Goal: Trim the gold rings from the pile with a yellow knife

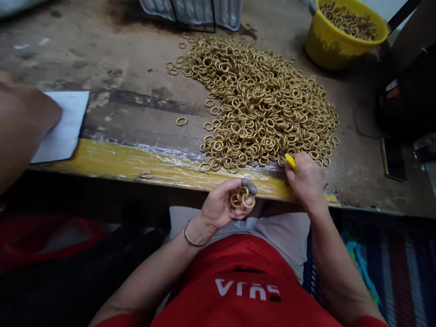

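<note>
Several brass-coloured rings sit in my left hand, its fingers curled round them just off the table's front edge. A grey cover wraps one fingertip of that hand. My right hand is closed on a yellow-handled tool at the near edge of the ring pile; its tip points at the rings and its exact kind is hard to make out. The large heap of matching rings spreads over the table in front of me. One loose ring lies left of the heap.
A yellow bucket of rings stands at the back right. At the back is a pale ribbed container. A phone lies at right. Another person's hand rests by a white paper at left. Yellow tape lines the table edge.
</note>
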A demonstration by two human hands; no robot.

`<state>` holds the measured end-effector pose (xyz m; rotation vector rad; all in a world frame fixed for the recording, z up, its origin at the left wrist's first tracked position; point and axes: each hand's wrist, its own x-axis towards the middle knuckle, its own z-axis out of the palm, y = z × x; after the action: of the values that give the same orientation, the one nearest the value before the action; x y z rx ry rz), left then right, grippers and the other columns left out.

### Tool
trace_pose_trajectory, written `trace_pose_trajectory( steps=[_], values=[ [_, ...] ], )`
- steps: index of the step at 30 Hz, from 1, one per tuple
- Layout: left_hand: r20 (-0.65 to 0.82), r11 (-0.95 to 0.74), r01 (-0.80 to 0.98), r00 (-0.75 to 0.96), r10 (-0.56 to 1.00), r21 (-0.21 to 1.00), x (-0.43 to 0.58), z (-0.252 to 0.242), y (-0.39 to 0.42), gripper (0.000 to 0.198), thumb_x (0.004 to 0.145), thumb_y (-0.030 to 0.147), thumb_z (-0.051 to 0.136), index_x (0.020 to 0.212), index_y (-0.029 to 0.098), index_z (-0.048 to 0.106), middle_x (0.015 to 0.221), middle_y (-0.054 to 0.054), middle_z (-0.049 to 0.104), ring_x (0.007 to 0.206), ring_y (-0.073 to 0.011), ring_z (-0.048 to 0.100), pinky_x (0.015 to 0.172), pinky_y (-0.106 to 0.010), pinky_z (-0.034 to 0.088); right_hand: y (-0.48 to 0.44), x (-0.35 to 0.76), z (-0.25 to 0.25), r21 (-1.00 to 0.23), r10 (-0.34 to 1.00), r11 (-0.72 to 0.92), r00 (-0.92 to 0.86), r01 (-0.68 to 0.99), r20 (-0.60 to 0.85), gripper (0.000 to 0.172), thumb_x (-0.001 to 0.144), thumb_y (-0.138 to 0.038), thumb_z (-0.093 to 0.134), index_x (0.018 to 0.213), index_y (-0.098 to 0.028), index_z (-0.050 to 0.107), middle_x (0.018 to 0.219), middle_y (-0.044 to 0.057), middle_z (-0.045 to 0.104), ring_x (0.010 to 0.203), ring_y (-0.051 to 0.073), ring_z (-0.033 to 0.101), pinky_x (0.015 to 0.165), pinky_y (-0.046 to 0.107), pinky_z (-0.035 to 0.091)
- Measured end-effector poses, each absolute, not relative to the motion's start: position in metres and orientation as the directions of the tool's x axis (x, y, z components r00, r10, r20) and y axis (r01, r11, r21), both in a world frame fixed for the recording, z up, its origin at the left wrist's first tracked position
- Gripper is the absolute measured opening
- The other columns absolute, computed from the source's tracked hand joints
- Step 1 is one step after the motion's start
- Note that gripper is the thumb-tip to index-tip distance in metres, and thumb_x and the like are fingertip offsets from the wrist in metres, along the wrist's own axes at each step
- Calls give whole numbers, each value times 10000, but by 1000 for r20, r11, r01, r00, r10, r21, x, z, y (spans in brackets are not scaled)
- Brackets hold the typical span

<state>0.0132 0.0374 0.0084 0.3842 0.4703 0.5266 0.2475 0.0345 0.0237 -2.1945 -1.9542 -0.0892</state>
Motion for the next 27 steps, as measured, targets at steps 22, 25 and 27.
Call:
trace_pose_trajectory(
  steps=[22,25,27],
  values=[
    [-311,617,-231,701,641,752,39,28,45,370,773,438,809,870,116,655,760,-41,712,448,-54,535,344,-143,330,10,239,58,-820,967,246,-189,517,171,209,981,-317,546,849,-200,658,800,14,631,744,154,593,718,290,463],
    [-311,646,-216,738,599,732,39,28,41,383,763,452,819,851,109,674,729,-37,696,435,-46,499,363,-155,335,6,234,54,-820,959,279,-197,499,206,200,986,-294,538,851,-199,651,805,18,640,758,159,601,724,290,471],
    [-312,634,-218,724,615,742,39,28,38,383,754,454,828,834,114,672,677,-17,662,448,-52,493,382,-159,349,-1,230,52,-773,956,292,-179,562,231,157,980,-242,525,923,-190,662,850,34,652,799,168,614,745,290,475]
  ],
)
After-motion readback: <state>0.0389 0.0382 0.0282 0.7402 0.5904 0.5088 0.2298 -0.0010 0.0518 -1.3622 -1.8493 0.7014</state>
